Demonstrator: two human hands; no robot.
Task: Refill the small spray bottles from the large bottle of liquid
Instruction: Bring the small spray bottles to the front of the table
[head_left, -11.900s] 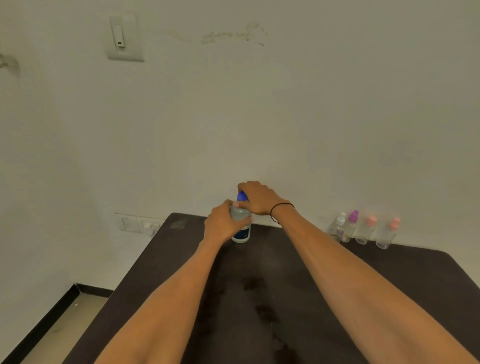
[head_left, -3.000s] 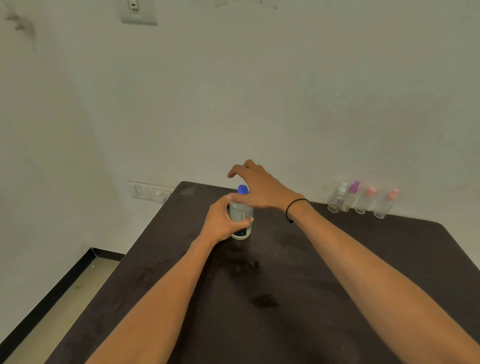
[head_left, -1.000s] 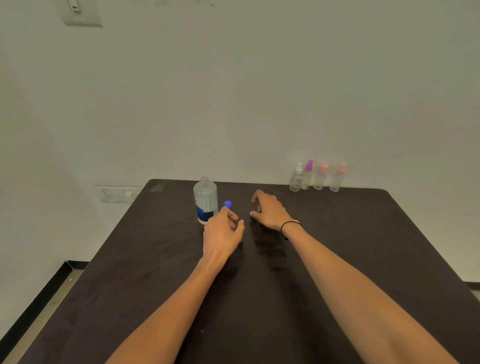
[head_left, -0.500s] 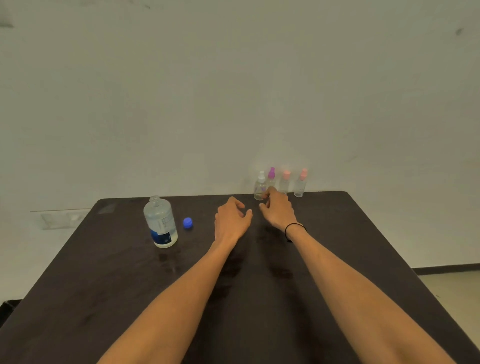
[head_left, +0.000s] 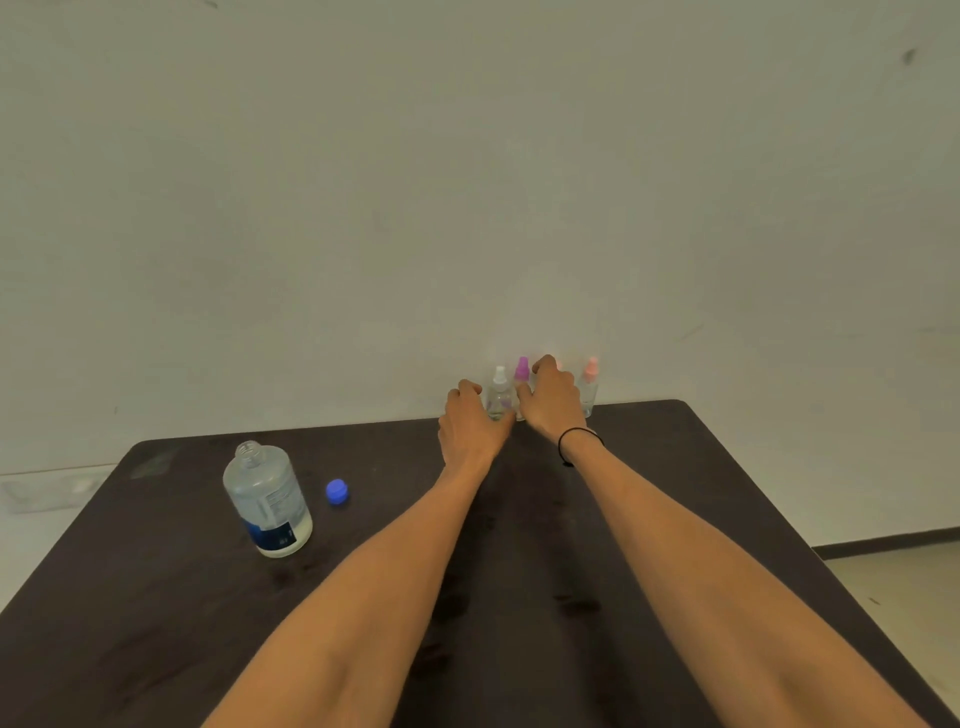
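The large clear bottle (head_left: 265, 504) with a blue label stands uncapped at the left of the dark table (head_left: 156, 597). Its blue cap (head_left: 336, 491) lies just to its right. Several small spray bottles line the back edge against the wall: a white-capped one (head_left: 500, 395), a purple-capped one (head_left: 521, 370) and a pink-capped one (head_left: 589, 384). Another pink-capped bottle is almost hidden behind my right hand (head_left: 550, 402), whose fingers curl over it; the grip itself is hidden. My left hand (head_left: 470, 423) sits loosely curled just left of the white-capped bottle.
A pale wall rises directly behind the spray bottles. Dark wet-looking stains (head_left: 576, 605) mark the table's middle. The table's right edge drops to a light floor (head_left: 904, 587). A wall socket strip (head_left: 47, 488) sits low at the left.
The large bottle has been uncapped and its cap set down beside it. Both hands left it and moved right and forward to the row of spray bottles; the view turned right.
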